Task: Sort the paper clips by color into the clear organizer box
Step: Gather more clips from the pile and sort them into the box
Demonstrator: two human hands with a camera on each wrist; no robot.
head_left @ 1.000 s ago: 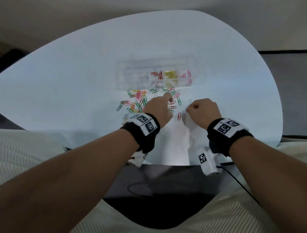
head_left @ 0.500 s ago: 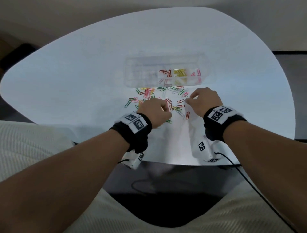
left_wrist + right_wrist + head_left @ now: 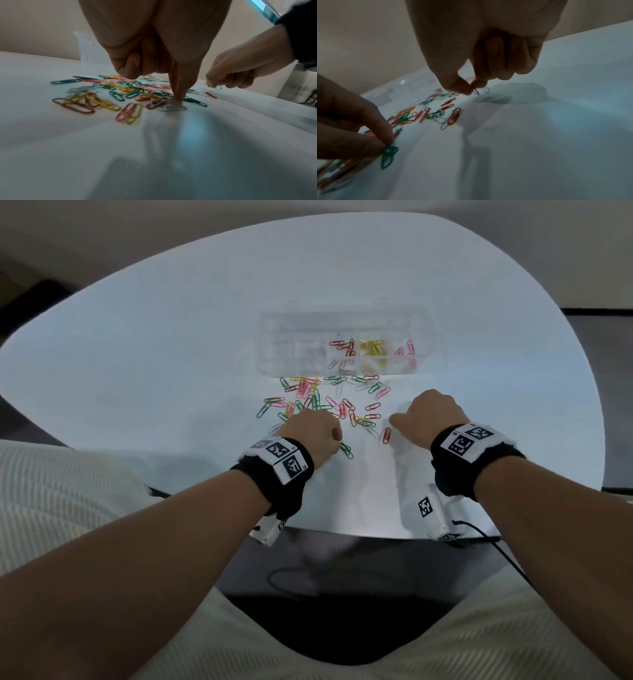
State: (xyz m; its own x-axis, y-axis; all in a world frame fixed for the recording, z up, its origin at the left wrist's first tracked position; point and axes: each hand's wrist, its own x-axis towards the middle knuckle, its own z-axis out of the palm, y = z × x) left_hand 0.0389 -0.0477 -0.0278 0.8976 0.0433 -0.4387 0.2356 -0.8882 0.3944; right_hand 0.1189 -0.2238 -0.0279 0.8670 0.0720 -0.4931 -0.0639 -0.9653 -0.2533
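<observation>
While the left hand (image 3: 310, 429) pinches green clips (image 3: 388, 155) and the right hand (image 3: 471, 54) pinches a thin clip (image 3: 475, 91), the loose pile (image 3: 325, 402) lies at 6 o'clock of the clear box (image 3: 294, 350); linked clips may come along into a wrong compartment.

Left hand (image 3: 154, 44) presses one fingertip on the table (image 3: 171, 155) among scattered paper clips (image 3: 109, 94)

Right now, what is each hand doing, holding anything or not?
Left hand: fingers curled, one fingertip pressing green paper clips against the table.
Right hand: fingers pinching a pale paper clip, its colour unclear.
</observation>
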